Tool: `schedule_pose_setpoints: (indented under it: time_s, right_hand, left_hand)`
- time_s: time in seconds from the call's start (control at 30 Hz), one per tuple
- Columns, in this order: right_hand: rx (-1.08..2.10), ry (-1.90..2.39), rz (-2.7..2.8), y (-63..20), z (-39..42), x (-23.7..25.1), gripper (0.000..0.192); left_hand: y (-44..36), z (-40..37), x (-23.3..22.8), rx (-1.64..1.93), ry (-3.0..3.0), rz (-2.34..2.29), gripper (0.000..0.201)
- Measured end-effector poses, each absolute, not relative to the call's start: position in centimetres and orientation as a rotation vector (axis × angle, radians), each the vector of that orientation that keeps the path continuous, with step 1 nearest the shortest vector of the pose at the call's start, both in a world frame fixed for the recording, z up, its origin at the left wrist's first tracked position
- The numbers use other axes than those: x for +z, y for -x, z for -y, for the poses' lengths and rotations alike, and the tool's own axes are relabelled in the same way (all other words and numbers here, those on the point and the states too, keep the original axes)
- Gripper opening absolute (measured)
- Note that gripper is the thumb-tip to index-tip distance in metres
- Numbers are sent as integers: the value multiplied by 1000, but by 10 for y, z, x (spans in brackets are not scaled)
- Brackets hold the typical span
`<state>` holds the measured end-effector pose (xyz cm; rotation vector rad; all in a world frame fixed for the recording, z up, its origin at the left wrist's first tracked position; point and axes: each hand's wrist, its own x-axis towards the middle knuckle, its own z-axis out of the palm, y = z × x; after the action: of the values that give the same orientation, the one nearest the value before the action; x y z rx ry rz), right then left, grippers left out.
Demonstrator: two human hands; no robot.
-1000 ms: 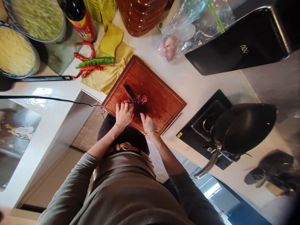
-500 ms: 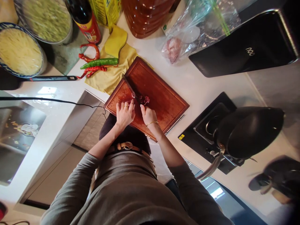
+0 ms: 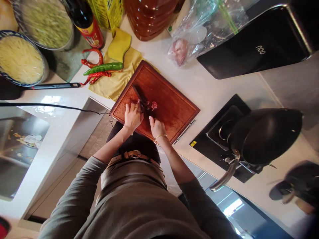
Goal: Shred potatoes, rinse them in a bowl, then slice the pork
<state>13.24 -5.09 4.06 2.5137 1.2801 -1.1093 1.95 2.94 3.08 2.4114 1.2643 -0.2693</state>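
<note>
Dark, straight-bladed knife now sits lower; slicing continues
Right hand wraps its handle; left hand curls, pinch unclear, beside purplish-red chopped pieces on a reddish-brown rectangular wooden board

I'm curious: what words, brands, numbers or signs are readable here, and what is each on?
"nou", roughly: pale stylised logo on the black panel; exact letters uncertain.
"土", apparently: on the yellow carton; its other characters are too blurred.
Red bottle label: printed, too small to read.
Yellow sticker on the black hob: too small to read.
</note>
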Motion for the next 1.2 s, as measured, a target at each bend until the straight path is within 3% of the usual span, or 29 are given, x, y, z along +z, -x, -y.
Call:
schedule_pose_setpoints:
  time_s: [0.23,0.37,0.6,1.2]
  right_hand:
    - [-1270,-2766,-1124,-146,104,33,73]
    - [-1261,-2856,-1212,-153,102,37,72]
    - [-1090,-2531,-1406,-146,87,51,49]
    - [-1227,-2215,-1436,-158,68,70,53]
  left_hand:
    - [-18,-31,31,-218,-2400,-1313,56]
    - [-12,-24,28,-132,-2368,-1368,57]
    - [10,2,24,26,-2267,-1552,52]
    - [7,1,18,113,-2136,-1423,36]
